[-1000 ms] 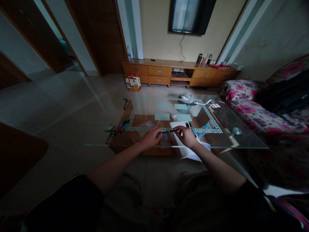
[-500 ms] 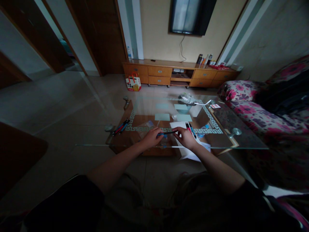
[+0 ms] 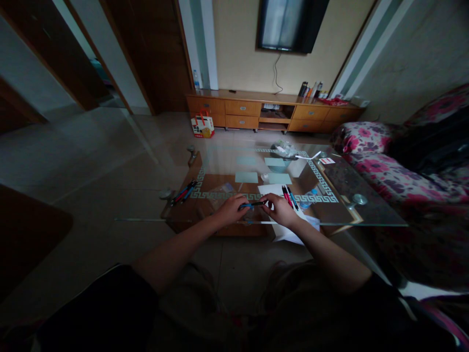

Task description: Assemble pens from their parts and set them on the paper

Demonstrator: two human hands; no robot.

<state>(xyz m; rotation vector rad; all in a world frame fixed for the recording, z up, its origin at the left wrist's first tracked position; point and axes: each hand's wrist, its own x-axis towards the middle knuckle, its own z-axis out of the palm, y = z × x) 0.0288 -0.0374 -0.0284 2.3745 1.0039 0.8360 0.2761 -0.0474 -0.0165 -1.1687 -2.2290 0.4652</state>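
Observation:
Between my two hands, a blue and black pen (image 3: 253, 204) is held level above the near edge of the glass table (image 3: 223, 166). My left hand (image 3: 232, 209) pinches its blue end. The fingers of my right hand (image 3: 278, 209) close on its black end. Just beyond my right hand, a few red and blue pens (image 3: 289, 196) lie on white paper (image 3: 270, 188). To the left, a bunch of red, blue and black pens (image 3: 184, 192) rests on the glass. Fingertips partly cover the pen's ends.
A teal basket (image 3: 279, 165) with a plastic bag shows toward the table's far side. A small card (image 3: 327, 161) lies at the right. Beyond are a wooden TV cabinet (image 3: 242, 108) and a carton bag (image 3: 202, 126). The flowered sofa (image 3: 370, 161) borders the right.
The pen has turned slightly between my fingers, and more of its middle shows now. My right hand has shifted a little left; the other pens have not moved.

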